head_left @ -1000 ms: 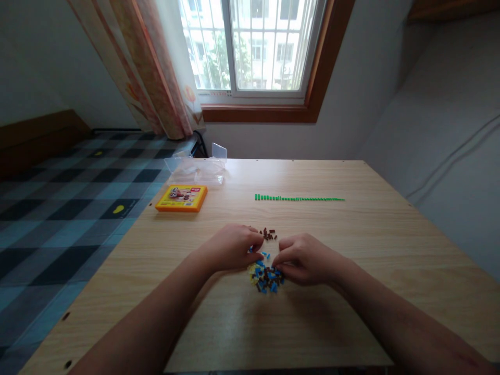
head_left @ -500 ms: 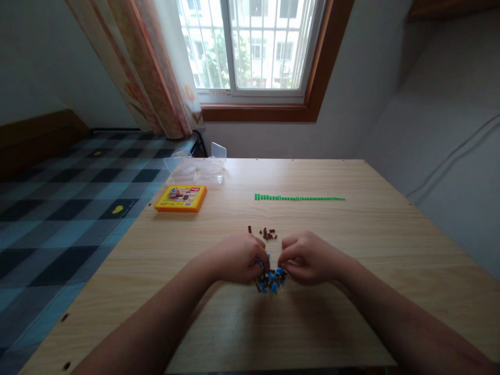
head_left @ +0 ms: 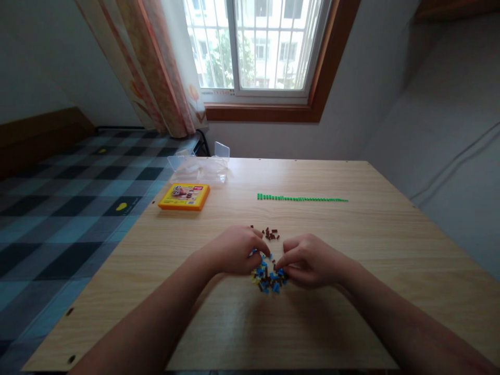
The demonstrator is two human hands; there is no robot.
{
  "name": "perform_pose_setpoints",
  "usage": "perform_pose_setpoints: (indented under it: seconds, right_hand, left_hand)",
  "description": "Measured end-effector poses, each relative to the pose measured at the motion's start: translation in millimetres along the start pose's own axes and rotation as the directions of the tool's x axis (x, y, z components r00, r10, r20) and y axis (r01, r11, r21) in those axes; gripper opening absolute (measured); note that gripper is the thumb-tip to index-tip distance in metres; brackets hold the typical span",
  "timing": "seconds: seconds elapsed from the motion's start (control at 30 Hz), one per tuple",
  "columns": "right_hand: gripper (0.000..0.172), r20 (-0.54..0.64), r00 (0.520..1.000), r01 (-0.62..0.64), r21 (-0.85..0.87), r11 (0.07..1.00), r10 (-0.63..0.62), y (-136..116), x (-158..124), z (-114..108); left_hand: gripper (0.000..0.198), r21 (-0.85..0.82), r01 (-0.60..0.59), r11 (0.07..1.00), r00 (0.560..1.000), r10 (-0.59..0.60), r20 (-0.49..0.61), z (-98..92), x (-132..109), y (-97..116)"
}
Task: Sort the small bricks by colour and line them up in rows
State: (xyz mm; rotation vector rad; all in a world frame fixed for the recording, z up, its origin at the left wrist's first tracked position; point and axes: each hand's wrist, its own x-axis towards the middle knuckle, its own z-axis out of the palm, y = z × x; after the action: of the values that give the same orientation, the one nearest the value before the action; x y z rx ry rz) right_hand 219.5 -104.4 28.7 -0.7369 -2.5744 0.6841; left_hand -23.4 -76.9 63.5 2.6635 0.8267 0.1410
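A loose pile of small blue, brown and yellow building bricks [head_left: 267, 281] lies on the wooden table in front of me. My left hand [head_left: 242, 250] hangs over the pile's left and far side, with a gap between forefinger and thumb and nothing visible held. On the other side, my right hand [head_left: 307, 260] reaches in with its forefinger extended, the tip beside a brown brick, and the thumb lower and apart. Its other fingers are curled. Beyond the hands sits a smaller group of brown bricks [head_left: 270, 234], one of them partly behind my left hand.
Farther back, a row of green bricks [head_left: 289, 198] shrinks in size toward the right. A yellow-orange box [head_left: 184, 197] lies at the table's left, with a clear plastic package [head_left: 201, 169] behind it. Beside the table is a bed with checked bedding [head_left: 84, 208].
My left hand has lifted slightly up and away from the pile, and its thumb and forefinger have parted. My right forefinger has moved left to a brown brick. The view has shifted slightly.
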Motion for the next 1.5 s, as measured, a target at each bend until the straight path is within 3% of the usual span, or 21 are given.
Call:
perform_pose_setpoints:
  seconds: [0.13,0.4,0.9,1.2,1.37,1.5]
  right_hand:
    - [0.021,0.016,1.000,-0.013,-0.044,0.999,0.014,3.4,-0.3,3.6]
    - [0.026,-0.070,0.996,-0.057,-0.083,0.995,0.052,7.5,-2.1,3.3]
    - [0.025,0.024,0.999,-0.035,-0.110,0.993,0.038,8.2,-2.3,3.3]
    - [0.025,-0.169,0.982,-0.091,-0.040,0.995,0.083,19.0,-4.1,2.8]
    - [0.025,-0.074,0.997,0.023,0.067,0.997,-0.018,7.0,-2.0,-0.5]
    - [0.025,0.015,1.000,-0.001,0.053,0.999,0.000,0.4,-1.3,-1.2]
  left_hand:
    - [0.039,0.006,-0.021,1.000,0.999,0.020,0.032,2.8,1.5,1.6]
    - [0.034,0.048,0.008,0.999,1.000,-0.009,0.010,4.0,0.9,-5.9]
    - [0.037,0.037,0.050,0.998,0.998,-0.051,0.030,3.6,0.8,-7.2]
    - [0.030,0.042,0.020,0.999,1.000,-0.019,-0.005,2.8,0.1,-7.0]
    - [0.032,-0.097,-0.040,0.994,0.999,0.043,0.024,2.6,-0.1,-3.1]
    - [0.030,-0.178,-0.065,0.982,0.995,0.078,0.067,0.8,-0.7,-1.0]
